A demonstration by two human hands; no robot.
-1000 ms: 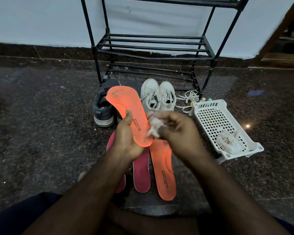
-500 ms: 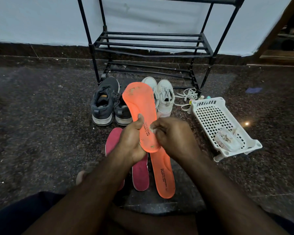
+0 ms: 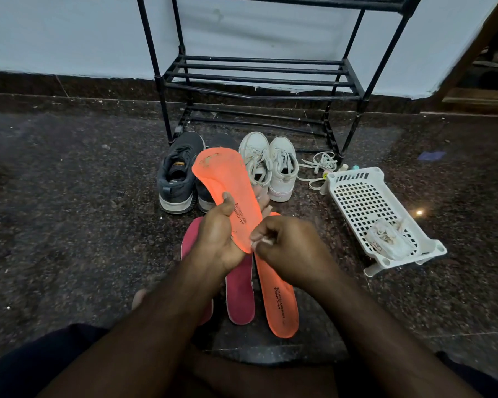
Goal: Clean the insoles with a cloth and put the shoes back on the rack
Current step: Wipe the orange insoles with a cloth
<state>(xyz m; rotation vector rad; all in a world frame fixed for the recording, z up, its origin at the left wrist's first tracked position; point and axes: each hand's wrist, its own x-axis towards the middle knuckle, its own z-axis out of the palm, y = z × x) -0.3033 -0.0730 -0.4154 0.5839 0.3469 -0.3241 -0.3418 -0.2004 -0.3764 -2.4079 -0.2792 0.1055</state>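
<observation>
My left hand grips the raised orange insole by its heel; my right hand pinches the cloth against it. I judge it early: three insoles lie unwiped, shoes off the rack.

left hand: curled, thumb on insole | right hand: fingers pinched on cloth at insole's heel
</observation>
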